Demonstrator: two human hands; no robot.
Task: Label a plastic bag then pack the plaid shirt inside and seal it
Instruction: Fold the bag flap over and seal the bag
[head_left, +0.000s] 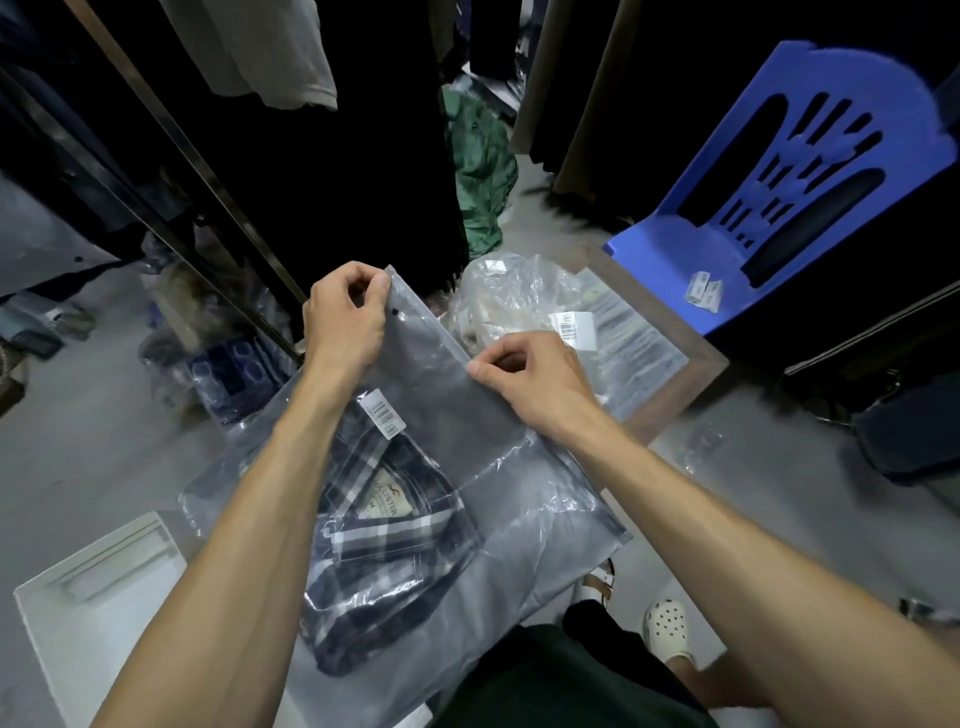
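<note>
A clear plastic bag lies across my lap, its open top edge pointing away from me. The folded plaid shirt sits inside it, collar tag showing through the plastic. A white barcode label is stuck on the bag's face near my left wrist. My left hand pinches the far left corner of the bag's top edge. Further right on that same edge, my right hand pinches it between thumb and fingers.
A blue plastic chair with small labels on its seat stands at the right. A heap of clear bags lies on a low table ahead. A white tray sits at lower left. Dark clothes on racks hang behind.
</note>
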